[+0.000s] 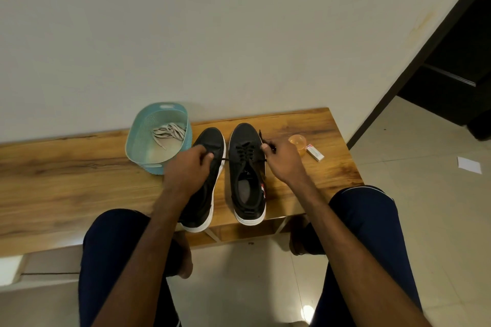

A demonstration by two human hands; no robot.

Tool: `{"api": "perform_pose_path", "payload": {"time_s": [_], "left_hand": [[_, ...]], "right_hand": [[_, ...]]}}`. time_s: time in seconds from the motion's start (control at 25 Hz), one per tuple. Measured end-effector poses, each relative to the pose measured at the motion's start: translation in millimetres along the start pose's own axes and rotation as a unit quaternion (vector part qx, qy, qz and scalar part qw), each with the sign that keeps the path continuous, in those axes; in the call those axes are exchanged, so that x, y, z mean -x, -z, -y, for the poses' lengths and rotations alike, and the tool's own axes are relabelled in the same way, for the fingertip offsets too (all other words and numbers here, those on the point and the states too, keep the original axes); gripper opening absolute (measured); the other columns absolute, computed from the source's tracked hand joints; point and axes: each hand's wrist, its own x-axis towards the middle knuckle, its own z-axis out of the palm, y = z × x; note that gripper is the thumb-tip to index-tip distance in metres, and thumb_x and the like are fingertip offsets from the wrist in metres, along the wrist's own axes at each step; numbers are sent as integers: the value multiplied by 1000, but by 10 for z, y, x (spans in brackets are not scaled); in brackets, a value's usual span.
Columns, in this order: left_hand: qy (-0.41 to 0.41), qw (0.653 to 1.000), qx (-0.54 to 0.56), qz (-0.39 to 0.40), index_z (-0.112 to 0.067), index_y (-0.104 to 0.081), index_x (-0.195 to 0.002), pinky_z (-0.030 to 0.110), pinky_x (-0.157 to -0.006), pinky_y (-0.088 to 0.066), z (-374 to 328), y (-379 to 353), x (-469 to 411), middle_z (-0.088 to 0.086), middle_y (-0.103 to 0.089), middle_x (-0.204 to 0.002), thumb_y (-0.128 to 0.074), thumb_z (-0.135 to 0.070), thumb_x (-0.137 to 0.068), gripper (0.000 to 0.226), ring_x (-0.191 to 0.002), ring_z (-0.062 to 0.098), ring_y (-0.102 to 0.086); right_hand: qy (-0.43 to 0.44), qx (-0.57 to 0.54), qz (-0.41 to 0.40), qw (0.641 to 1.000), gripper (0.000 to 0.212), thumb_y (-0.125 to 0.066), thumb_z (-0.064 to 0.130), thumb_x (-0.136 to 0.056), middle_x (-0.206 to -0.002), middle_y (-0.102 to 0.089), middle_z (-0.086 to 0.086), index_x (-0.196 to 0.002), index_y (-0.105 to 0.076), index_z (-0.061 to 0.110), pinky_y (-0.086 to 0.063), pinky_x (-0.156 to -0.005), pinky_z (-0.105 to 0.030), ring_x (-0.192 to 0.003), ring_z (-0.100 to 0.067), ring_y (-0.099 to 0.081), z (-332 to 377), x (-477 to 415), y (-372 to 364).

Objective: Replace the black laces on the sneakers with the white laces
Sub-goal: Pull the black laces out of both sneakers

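Note:
Two black sneakers with white soles stand side by side on the wooden bench, toes toward the wall. The right sneaker still carries its black lace. My right hand pinches one end of that lace at the shoe's right side. My left hand pinches the other end, pulled taut to the left, and covers much of the left sneaker. The white laces lie bundled in a light blue basket left of the shoes.
A small orange cup and a little white box sit on the bench right of the shoes. The wall runs right behind the bench. My knees frame the bench's front edge. A white paper lies on the tiled floor.

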Motion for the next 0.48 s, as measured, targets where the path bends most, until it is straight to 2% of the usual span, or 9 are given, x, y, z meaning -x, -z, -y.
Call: {"api": "perform_pose_path", "payload": {"time_s": [0.12,0.2,0.28,0.36,0.44,0.48], "left_hand": [[-31,995,-87,20,-15,-61,-106,36,-69,-49,-193,-106,69,4,-62,-96,-51,-42,-98,30,-87,24,-63],[-13,993,-111,-33,-12,-53,-120,39,-72,-49,-257,-139,57,9,-55,-114,-56,-42,-96,38,-100,27,-59],[-68,991,-93,-70,-12,-45,-132,37,-71,-50,-342,-217,38,10,-50,-125,-58,-39,-95,47,-108,27,-55],[-139,988,-62,-21,-18,-42,-139,34,-73,-52,-424,-347,15,4,-48,-131,-55,-36,-97,48,-113,23,-53],[-147,985,-65,58,-23,-41,-141,37,-79,-55,-435,-485,-8,0,-47,-135,-55,-34,-96,48,-117,22,-53],[-134,985,-63,87,-24,-40,-141,39,-81,-55,-412,-541,-14,0,-46,-136,-56,-32,-95,49,-117,23,-54]], "right_hand": [[-8,102,26,994,36,-55,33,-99,-127,-62,-7,-129,-61,14,-48,-98,-46,-119,-26,-55,-22,1,-30],[-21,148,21,989,50,-61,40,-95,-139,-49,-7,-135,-50,14,-43,-104,-50,-130,-28,-43,-1,46,-33],[-14,186,-8,982,66,-70,47,-86,-140,-41,-7,-136,-40,16,-39,-105,-52,-132,-28,-36,26,123,-48],[-2,212,-28,977,77,-76,54,-78,-137,-38,-6,-134,-36,18,-37,-105,-53,-129,-27,-35,20,183,-69],[-2,226,2,974,80,-76,59,-74,-136,-37,-6,-131,-38,19,-37,-103,-57,-128,-27,-34,-2,207,-95],[0,241,33,970,74,-75,60,-75,-133,-40,-6,-127,-42,19,-37,-102,-57,-127,-27,-36,-1,205,-103]]}}
